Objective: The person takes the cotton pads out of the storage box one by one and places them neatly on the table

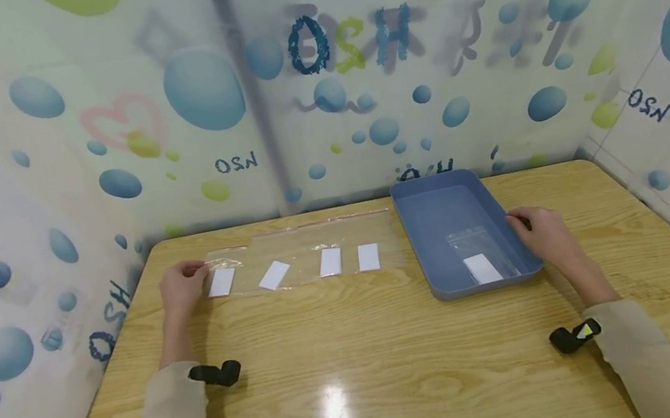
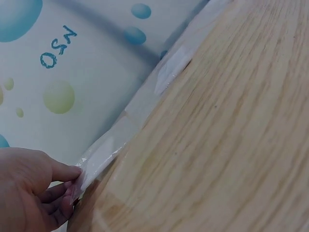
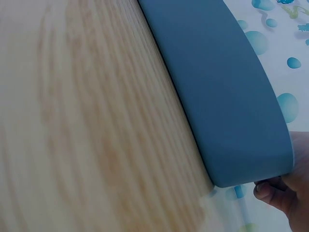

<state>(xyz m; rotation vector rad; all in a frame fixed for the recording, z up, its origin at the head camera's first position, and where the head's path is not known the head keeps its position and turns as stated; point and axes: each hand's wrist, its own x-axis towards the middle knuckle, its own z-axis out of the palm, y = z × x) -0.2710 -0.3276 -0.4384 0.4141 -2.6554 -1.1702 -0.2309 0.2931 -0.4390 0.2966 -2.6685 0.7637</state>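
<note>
My left hand [image 1: 182, 288] is at the left end of a row of clear plastic zip bags, each with a white card in it. Its thumb and fingers pinch the edge of the leftmost bag [image 1: 229, 257], beside that bag's card [image 1: 222, 282]; the left wrist view shows the grip at the film [image 2: 89, 169]. On the right, a blue-grey tray [image 1: 439, 203] stands on the table. One clear bag [image 1: 471, 240] with a white card [image 1: 483, 269] lies inside it. My right hand [image 1: 543, 234] grips the tray's right wall, its thumb outside; the right wrist view shows the tray's outer side [image 3: 227, 96].
Three other cards, the tilted one [image 1: 274, 275], a third [image 1: 330, 261] and a fourth [image 1: 369, 257], lie in bags between my left hand and the tray. A patterned curtain [image 1: 322, 130] hangs behind the wooden table [image 1: 362, 336].
</note>
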